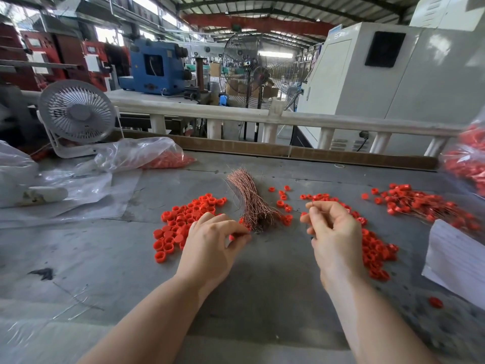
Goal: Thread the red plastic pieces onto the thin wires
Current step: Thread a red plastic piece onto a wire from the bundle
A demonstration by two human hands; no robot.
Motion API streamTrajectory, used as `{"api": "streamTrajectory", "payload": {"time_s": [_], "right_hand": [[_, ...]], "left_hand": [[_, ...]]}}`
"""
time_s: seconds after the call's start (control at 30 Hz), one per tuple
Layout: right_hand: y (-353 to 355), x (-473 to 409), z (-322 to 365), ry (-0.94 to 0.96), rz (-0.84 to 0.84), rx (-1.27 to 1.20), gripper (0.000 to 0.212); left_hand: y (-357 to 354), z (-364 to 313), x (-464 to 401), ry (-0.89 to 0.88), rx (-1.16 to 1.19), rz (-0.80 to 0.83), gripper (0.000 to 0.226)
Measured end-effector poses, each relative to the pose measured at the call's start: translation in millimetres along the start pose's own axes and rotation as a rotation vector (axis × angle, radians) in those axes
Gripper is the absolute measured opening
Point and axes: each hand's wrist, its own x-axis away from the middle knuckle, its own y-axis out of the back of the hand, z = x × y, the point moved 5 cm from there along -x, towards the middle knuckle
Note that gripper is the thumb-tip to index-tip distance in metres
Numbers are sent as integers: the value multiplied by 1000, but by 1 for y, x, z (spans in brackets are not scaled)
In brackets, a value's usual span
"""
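A: From the head camera, what sits in the middle of the grey tabletop (275, 271)?

B: A bundle of thin copper wires (250, 199), fanned out at its far end and gathered at the near end. Take it as the landmark.

A: Where are the red plastic pieces?

B: One pile of red pieces (183, 222) lies just left of the bundle. A second pile (372, 248) lies to its right, running toward the near edge, and a few loose pieces (283, 200) lie just beside the bundle on that side. Farther right is a heap of red pieces with thin wires through them (425, 206).

A: And the left hand?

B: The left hand (212, 245) is at the near end of the bundle, fingers curled, pinching one small red piece (231, 237) at its fingertips, touching or nearly touching the wire ends.

A: The right hand?

B: The right hand (333, 229) is raised just right of the bundle, thumb and forefinger pinched together. A single thin wire (312, 206) seems to be held there, though it is too fine to see clearly.

A: Anything else?

B: Far left of the bundle, a clear plastic bag (139, 153) with red pieces inside and a small white fan (77, 114) behind it. Far right, a white stack of sheets (459, 256) and another bag of red pieces (467, 158).
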Motion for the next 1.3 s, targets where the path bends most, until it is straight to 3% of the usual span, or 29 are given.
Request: {"api": "streamTrajectory", "payload": {"time_s": [0.17, 0.43, 0.8, 1.07, 1.3], "right_hand": [[-3, 3, 3, 36, 6, 32, 26], [-3, 4, 5, 107, 7, 156, 28], [-4, 6, 5, 97, -13, 255, 24], [-2, 7, 5, 80, -25, 285, 27], [-2, 8, 6, 54, -28, 303, 32]], "left_hand": [[3, -15, 3, -115, 87, 43, 2], [6, -33, 9, -252, 132, 173, 31], [-4, -32, 10, -244, 113, 204, 4], [-5, -34, 13, -266, 108, 279, 10], [-1, -29, 11, -216, 97, 195, 25]]}}
